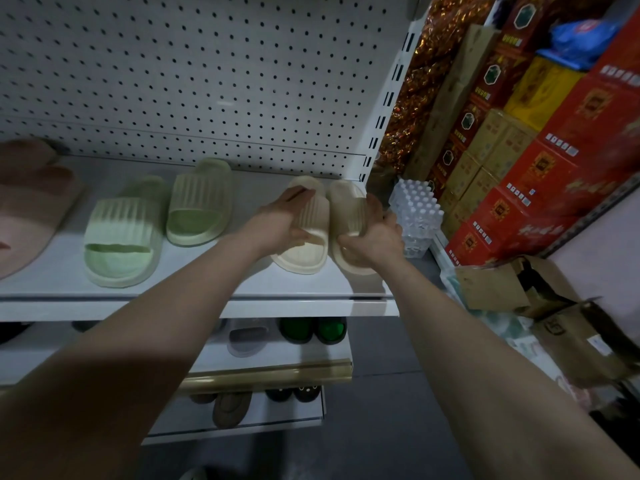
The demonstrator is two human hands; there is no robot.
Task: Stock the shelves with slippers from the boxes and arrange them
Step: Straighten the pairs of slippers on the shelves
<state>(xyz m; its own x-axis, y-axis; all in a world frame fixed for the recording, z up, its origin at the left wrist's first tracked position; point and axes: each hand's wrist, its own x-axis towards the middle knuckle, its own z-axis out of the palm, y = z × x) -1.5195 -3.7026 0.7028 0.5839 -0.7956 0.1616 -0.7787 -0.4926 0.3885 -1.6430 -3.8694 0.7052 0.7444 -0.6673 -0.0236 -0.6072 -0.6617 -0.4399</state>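
Note:
Two cream slippers lie side by side at the right end of the white shelf (pixel 194 292). My left hand (pixel 280 220) holds the left cream slipper (pixel 308 251) by its strap, thumb tucked under the band. My right hand (pixel 372 237) grips the right cream slipper (pixel 348 209) from its right side, fingers curled over the strap. A pair of pale green slippers (pixel 121 237) stands to the left on the same shelf, and a pink slipper (pixel 31 202) lies at the far left.
A pegboard back panel (pixel 194 74) rises behind the shelf. Lower shelves hold a grey slipper (pixel 247 337), dark green slippers (pixel 311 329) and brown ones (pixel 230 407). A pack of water bottles (pixel 417 209) stands just right of the shelf, with stacked red cartons (pixel 540 188) and open cardboard boxes (pixel 547 306) beyond.

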